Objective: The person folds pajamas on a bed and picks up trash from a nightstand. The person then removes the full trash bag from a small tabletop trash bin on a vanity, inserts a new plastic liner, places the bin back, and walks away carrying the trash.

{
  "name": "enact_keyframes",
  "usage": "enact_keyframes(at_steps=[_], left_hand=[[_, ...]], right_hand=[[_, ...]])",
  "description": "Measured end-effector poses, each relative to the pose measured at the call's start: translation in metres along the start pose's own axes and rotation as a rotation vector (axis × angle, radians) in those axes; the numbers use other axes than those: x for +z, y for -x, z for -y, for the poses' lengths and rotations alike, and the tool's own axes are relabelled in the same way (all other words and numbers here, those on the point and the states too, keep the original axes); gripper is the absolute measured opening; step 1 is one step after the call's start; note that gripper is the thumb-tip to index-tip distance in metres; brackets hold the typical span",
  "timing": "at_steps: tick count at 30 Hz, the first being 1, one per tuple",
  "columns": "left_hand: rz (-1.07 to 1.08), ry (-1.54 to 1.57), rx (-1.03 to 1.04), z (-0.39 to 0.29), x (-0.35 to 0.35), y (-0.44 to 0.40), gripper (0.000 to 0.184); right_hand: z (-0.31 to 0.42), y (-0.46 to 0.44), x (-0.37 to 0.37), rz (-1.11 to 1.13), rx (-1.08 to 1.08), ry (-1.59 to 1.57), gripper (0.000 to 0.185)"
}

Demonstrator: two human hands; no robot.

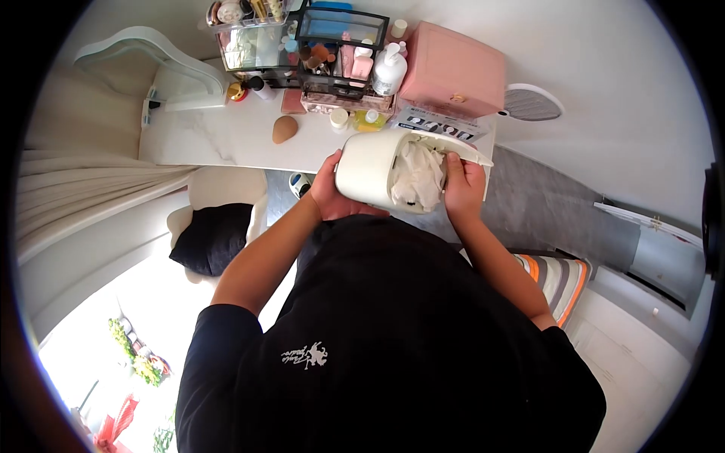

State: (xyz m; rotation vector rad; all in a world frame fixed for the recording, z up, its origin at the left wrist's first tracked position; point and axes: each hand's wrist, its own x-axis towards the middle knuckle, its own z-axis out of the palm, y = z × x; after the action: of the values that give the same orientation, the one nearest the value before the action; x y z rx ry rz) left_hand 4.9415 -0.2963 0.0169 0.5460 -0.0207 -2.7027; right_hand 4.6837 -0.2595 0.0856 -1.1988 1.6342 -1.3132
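A white bin (366,170) is held on its side in front of my chest, over the near edge of the dressing table. Crumpled white tissue or lining (418,175) fills its open mouth, which faces right. My left hand (337,192) wraps round the closed end from the left and below. On the other side, my right hand (463,185) grips the rim by the mouth, thumb up, near the raised white lid (461,145).
The white marble-look table (204,136) bears a brown egg-shaped sponge (285,129), a pink box (455,68), a white pump bottle (390,69), a black-framed organizer (340,53) and a white-framed mirror (174,64). A chair with a black cushion (213,240) stands at left.
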Motion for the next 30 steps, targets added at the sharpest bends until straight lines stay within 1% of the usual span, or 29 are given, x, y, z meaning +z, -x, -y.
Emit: enact_keyframes(at_steps=[2, 3, 4, 5, 6, 7, 8, 9, 10, 11, 12, 13, 14, 16, 18, 19, 20, 22, 23, 24, 26, 27, 30], left_hand=[[0.052, 0.018, 0.060, 0.005, 0.012, 0.005, 0.085], [-0.008, -0.044, 0.087, 0.006, 0.013, 0.006, 0.093], [-0.003, -0.051, 0.086, 0.009, 0.011, 0.008, 0.093], [-0.009, -0.078, 0.144, 0.011, 0.009, 0.010, 0.094], [-0.015, -0.107, 0.202, 0.013, 0.008, 0.012, 0.095], [-0.030, -0.148, 0.268, 0.014, 0.026, 0.018, 0.100], [-0.023, -0.161, 0.268, 0.014, 0.031, 0.021, 0.100], [-0.006, -0.172, 0.322, 0.014, 0.034, 0.024, 0.100], [0.009, -0.179, 0.374, 0.014, 0.035, 0.026, 0.099], [0.047, -0.112, 0.370, 0.015, 0.032, 0.028, 0.098], [0.049, -0.112, 0.367, 0.017, 0.026, 0.034, 0.098], [0.052, -0.211, 0.337, 0.018, 0.021, 0.041, 0.096], [0.055, -0.309, 0.308, 0.019, 0.018, 0.047, 0.095], [0.081, -0.329, 0.299, 0.021, 0.019, 0.058, 0.096], [0.038, -0.425, 0.334, 0.024, 0.025, 0.069, 0.100], [0.018, -0.394, 0.341, 0.025, 0.037, 0.074, 0.106], [0.020, -0.394, 0.339, 0.027, 0.034, 0.077, 0.106], [-0.011, -0.533, 0.399, 0.025, 0.024, 0.082, 0.109], [-0.022, -0.521, 0.401, 0.025, 0.020, 0.083, 0.110], [-0.024, -0.520, 0.396, 0.024, 0.017, 0.085, 0.110], [0.026, -0.518, 0.391, 0.019, 0.017, 0.086, 0.107], [0.025, -0.521, 0.391, 0.018, 0.018, 0.086, 0.107], [0.015, -0.531, 0.409, 0.021, 0.016, 0.087, 0.105]], right_hand=[[0.027, 0.002, -0.005, 0.093, -0.052, -0.120, 0.026], [0.037, 0.003, -0.007, 0.087, -0.058, -0.119, 0.026], [0.046, 0.003, -0.008, 0.110, -0.009, -0.179, 0.026], [0.054, 0.003, -0.009, 0.132, 0.038, -0.239, 0.026], [0.060, 0.004, -0.010, 0.126, 0.029, -0.242, 0.026], [0.066, 0.005, -0.011, 0.116, 0.060, -0.224, 0.029], [0.072, 0.007, -0.013, 0.105, 0.092, -0.204, 0.032], [0.081, 0.011, -0.018, 0.158, 0.110, -0.136, 0.053], [0.084, 0.015, -0.024, 0.151, 0.105, -0.137, 0.053], [0.087, 0.019, -0.029, 0.233, 0.041, 0.034, 0.067], [0.091, 0.023, -0.033, 0.314, -0.021, 0.206, 0.080], [0.108, 0.024, -0.031, 0.383, 0.056, 0.085, 0.100], [0.117, 0.024, -0.034, 0.380, 0.053, 0.088, 0.100], [0.129, 0.025, -0.041, 0.470, 0.077, 0.145, 0.099], [0.147, 0.032, -0.047, 0.509, 0.120, 0.173, 0.101], [0.151, 0.035, -0.049, 0.548, 0.161, 0.196, 0.102], [0.152, 0.037, -0.049, 0.546, 0.161, 0.197, 0.102], [0.151, 0.039, -0.050, 0.581, 0.232, 0.054, 0.092], [0.151, 0.041, -0.050, 0.561, 0.199, 0.061, 0.086], [0.150, 0.041, -0.051, 0.560, 0.203, 0.058, 0.086], [0.146, 0.036, -0.050, 0.522, 0.202, -0.043, 0.080], [0.154, 0.031, -0.052, 0.566, 0.202, 0.016, 0.079], [0.150, 0.031, -0.056, 0.545, 0.149, 0.086, 0.077]])
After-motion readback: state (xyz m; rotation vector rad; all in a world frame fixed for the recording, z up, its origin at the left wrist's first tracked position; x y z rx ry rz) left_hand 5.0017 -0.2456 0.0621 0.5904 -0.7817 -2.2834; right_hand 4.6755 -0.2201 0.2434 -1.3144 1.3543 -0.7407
